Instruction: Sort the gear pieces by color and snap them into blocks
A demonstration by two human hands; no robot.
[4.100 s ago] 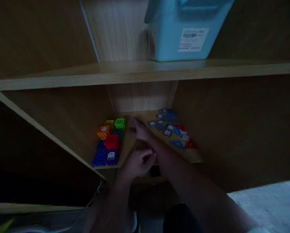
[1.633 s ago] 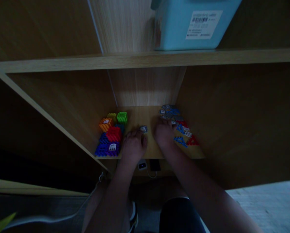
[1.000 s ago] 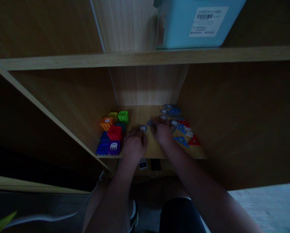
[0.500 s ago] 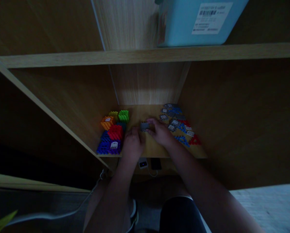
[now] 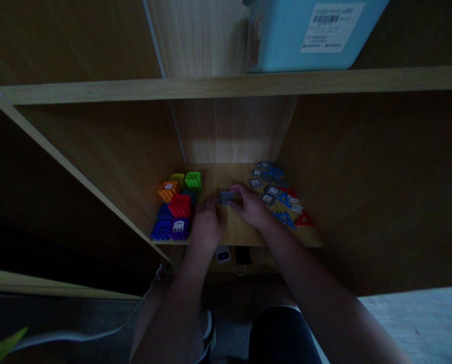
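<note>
A small grey interlocking building tile (image 5: 226, 196) with notched edges is between my hands over the shelf board. My right hand (image 5: 248, 206) pinches its right side, thumb on the near edge and fingers on the far edge. On the other side, the curled fingertips of my left hand (image 5: 208, 218) meet the tile's left edge; its thumb is partly hidden. Just left of that hand stand block shapes: a red cube (image 5: 181, 206), an orange one (image 5: 168, 191), a green one (image 5: 193, 180) and a purple one with a white window (image 5: 178, 228).
Loose flat tiles in grey, blue (image 5: 284, 219) and red (image 5: 303, 218) lie along the shelf's right side. A light blue bin (image 5: 297, 40) stands on the upper shelf board (image 5: 210, 90). Below are a white device (image 5: 222, 254) and a black one (image 5: 243, 256) with a cable.
The grey tile has tipped slightly between my fingers, and my left fingertips sit a little closer against it. The surrounding blocks and tiles have not moved.
</note>
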